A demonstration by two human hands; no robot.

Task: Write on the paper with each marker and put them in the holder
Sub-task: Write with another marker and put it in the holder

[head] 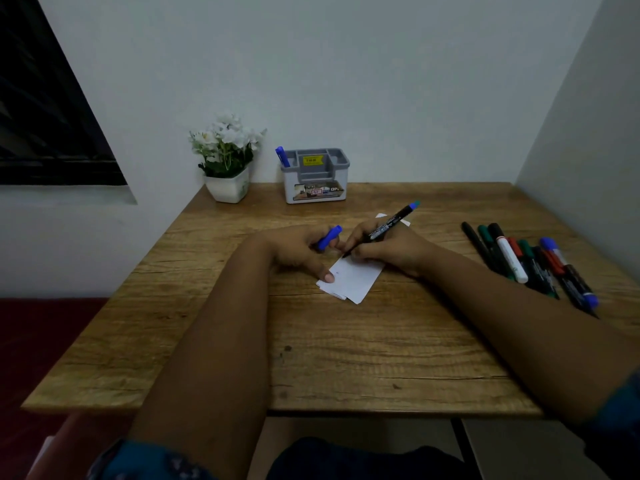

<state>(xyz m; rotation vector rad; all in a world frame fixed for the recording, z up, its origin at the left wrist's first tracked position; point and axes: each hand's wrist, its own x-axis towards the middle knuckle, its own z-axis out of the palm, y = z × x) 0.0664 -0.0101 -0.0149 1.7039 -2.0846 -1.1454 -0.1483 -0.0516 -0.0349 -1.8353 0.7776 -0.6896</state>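
Note:
My right hand (388, 247) grips a black marker with a blue end (388, 227), its tip touching the top of the white paper (356, 280) in the middle of the table. My left hand (301, 251) holds the blue cap (329, 237) between its fingers while one finger presses the paper's left corner. At the back of the table stands the grey holder (315, 176), with one blue marker (282, 156) upright in its left slot. Several loose markers (530, 263) lie in a row at the right.
A white pot of white flowers (227, 157) stands left of the holder against the wall. The wooden table (311, 355) meets walls at the back and right. A second scrap of paper (381, 215) peeks out behind my right hand.

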